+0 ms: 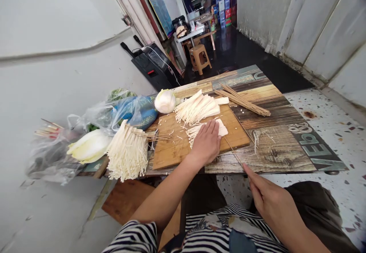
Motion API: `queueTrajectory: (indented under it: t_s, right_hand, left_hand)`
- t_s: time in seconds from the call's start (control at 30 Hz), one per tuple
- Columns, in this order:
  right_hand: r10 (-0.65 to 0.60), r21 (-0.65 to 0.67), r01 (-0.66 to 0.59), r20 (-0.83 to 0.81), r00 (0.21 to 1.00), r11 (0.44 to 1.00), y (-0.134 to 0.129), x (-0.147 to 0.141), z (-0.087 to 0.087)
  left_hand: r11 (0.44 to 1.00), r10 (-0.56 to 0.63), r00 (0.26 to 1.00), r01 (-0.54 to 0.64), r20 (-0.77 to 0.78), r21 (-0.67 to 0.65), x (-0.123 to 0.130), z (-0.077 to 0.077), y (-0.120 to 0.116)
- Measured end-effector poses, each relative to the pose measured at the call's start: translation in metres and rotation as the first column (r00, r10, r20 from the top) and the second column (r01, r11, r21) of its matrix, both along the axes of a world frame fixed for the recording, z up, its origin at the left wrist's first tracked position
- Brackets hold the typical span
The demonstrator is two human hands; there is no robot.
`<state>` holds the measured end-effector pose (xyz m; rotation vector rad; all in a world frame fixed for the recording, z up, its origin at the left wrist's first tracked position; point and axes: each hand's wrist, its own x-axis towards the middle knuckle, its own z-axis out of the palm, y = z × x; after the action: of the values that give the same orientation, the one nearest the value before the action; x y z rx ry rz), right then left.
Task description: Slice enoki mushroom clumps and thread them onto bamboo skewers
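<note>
My left hand (206, 141) lies flat, fingers stretched out, pressing on a small bunch of enoki mushrooms (222, 127) on the wooden cutting board (168, 152). Between the fingers and thumb of my right hand (267, 192) is a thin bamboo skewer (235, 154). Its far end points at the pressed bunch, close to the left thumb; whether the tip has entered the mushrooms I cannot tell. Just beyond, more flattened enoki bunches (200, 108) are lined up on the board. A large heap of enoki (128, 152) hangs over the table edge on the left.
A bundle of skewers (246, 102) lies on the patterned table (274, 152) at the right, near mushroom scraps (256, 138). On the left are a round pale vegetable (165, 101), a pale cabbage head (90, 146) and plastic bags (134, 110). A brown stool (200, 58) stands beyond.
</note>
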<state>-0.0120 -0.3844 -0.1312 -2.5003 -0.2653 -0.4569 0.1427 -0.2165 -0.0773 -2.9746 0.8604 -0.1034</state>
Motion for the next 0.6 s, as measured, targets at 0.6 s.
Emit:
queueTrajectory:
  t_s: [0.6]
  right_hand:
    - [-0.007, 0.024, 0.007, 0.004, 1.000, 1.000, -0.0001, 0.0035, 0.0074]
  left_hand:
    - [1.000, 0.015, 0.999, -0.015, -0.032, 0.001, -0.0014, 0.0012, -0.0010]
